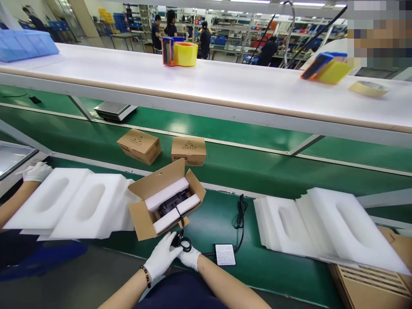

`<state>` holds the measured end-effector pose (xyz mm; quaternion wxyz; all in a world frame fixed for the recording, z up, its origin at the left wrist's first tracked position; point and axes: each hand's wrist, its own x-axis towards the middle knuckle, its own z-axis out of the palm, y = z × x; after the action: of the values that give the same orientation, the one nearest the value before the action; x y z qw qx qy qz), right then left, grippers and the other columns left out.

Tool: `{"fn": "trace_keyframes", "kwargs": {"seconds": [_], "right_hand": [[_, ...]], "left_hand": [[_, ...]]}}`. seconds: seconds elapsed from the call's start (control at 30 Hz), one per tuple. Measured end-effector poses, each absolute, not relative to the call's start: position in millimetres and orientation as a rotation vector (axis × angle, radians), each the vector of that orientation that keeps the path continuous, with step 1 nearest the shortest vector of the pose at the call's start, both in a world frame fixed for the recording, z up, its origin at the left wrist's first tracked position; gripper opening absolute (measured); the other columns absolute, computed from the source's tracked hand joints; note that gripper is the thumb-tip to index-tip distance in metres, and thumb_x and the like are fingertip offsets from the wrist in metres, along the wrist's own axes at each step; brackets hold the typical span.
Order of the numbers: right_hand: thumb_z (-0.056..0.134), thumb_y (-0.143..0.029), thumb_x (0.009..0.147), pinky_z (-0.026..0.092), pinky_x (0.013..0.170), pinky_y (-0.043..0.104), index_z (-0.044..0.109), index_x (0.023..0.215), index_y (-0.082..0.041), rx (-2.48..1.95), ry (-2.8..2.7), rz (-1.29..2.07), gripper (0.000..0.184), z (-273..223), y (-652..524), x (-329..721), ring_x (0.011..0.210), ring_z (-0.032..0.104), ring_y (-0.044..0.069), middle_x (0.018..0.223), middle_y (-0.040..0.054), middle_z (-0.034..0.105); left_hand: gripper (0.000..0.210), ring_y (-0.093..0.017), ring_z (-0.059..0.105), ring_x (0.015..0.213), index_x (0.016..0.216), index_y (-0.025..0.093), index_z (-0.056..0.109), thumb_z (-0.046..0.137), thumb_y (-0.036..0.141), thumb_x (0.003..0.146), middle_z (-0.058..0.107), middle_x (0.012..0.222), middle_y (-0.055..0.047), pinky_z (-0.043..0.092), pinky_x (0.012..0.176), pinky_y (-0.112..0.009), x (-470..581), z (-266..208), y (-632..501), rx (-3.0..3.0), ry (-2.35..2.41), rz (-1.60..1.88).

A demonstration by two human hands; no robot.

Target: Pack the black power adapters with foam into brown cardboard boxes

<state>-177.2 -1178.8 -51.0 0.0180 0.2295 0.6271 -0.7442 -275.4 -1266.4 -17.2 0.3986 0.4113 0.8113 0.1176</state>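
Note:
My left hand (pixel 163 256), in a white glove with a beaded bracelet at the wrist, closes on a looped black cable (pixel 186 244) near the table's front edge. My right hand (pixel 190 258), also gloved, is closed at the same cable from the right; its fingers are partly hidden. An open cardboard box (pixel 141 219) stands just beyond my hands. Inside it, a black device (pixel 173 203) lies between white foam strips (pixel 176 213), and a cable leads out over the box's near side. To the right lies a black power adapter with a white label (pixel 225 254), joined to a bundled cord (pixel 240 213).
White foam sheets with oval cutouts (pixel 74 206) lie left; more foam sheets (pixel 334 227) lie right, by flat cardboard (pixel 370 283). Two closed boxes (pixel 188 150) sit behind. A co-worker's gloved hand (pixel 37 171) is at far left. A raised shelf (pixel 225 81) carries tape rolls (pixel 185 54).

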Motion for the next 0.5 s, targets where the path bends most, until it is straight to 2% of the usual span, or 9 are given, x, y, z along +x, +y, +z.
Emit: {"fn": "trace_keyframes", "kwargs": {"seconds": [0.13, 0.23, 0.3, 0.37, 0.43, 0.5], "right_hand": [[0.049, -0.051, 0.084, 0.03, 0.106, 0.04, 0.058, 0.114, -0.021, 0.843, 1.961, -2.378, 0.044, -24, -1173, -167, 0.123, 0.045, 0.024, 0.123, 0.0067, 0.057], [0.057, -0.045, 0.08, 0.039, 0.099, 0.036, 0.056, 0.115, -0.017, 1.076, 1.938, -2.506, 0.045, -2, -1157, -173, 0.113, 0.053, 0.023, 0.118, 0.0077, 0.06], [0.064, -0.036, 0.074, 0.046, 0.086, 0.033, 0.061, 0.104, -0.015, 1.189, 2.016, -2.388, 0.037, 6, -1135, -181, 0.099, 0.06, 0.023, 0.103, 0.0064, 0.067], [0.062, -0.029, 0.073, 0.048, 0.073, 0.028, 0.063, 0.089, -0.014, 1.248, 2.191, -2.062, 0.022, 7, -1106, -184, 0.085, 0.061, 0.02, 0.088, 0.0041, 0.068], [0.058, -0.025, 0.072, 0.044, 0.063, 0.024, 0.062, 0.078, -0.014, 1.293, 2.328, -1.743, 0.012, 4, -1076, -179, 0.074, 0.059, 0.017, 0.078, 0.0019, 0.067], [0.058, -0.023, 0.07, 0.04, 0.06, 0.023, 0.059, 0.071, -0.015, 1.355, 2.398, -1.532, 0.008, -1, -1052, -168, 0.067, 0.056, 0.015, 0.07, 0.0006, 0.063]], "left_hand": [[0.044, -0.02, 0.059, 0.104, 0.112, 0.025, 0.062, 0.031, 0.048, 0.091, 0.065, 0.112, -0.003, 0.045, 0.094, -0.031, -286, 19, -1246, 1.174, 1.963, 0.457], [0.048, -0.015, 0.063, 0.092, 0.099, 0.025, 0.067, 0.022, 0.041, 0.095, 0.069, 0.099, 0.001, 0.049, 0.085, -0.024, -308, 34, -1215, 1.389, 1.932, 0.502], [0.046, -0.018, 0.06, 0.1, 0.109, 0.021, 0.063, 0.02, 0.031, 0.095, 0.066, 0.108, -0.004, 0.046, 0.092, -0.029, -320, 26, -1188, 1.479, 2.024, 0.495], [0.044, -0.023, 0.044, 0.123, 0.129, 0.014, 0.047, 0.024, 0.021, 0.092, 0.051, 0.132, -0.011, 0.032, 0.106, -0.039, -326, 8, -1164, 1.535, 2.112, 0.504], [0.052, -0.025, 0.027, 0.134, 0.137, 0.014, 0.036, 0.034, 0.013, 0.084, 0.036, 0.144, -0.011, 0.023, 0.111, -0.043, -325, -12, -1146, 1.643, 2.087, 0.477], [0.061, -0.026, 0.023, 0.136, 0.138, 0.016, 0.035, 0.041, 0.01, 0.078, 0.034, 0.145, -0.008, 0.022, 0.112, -0.044, -322, -28, -1138, 1.753, 2.005, 0.432]]}}
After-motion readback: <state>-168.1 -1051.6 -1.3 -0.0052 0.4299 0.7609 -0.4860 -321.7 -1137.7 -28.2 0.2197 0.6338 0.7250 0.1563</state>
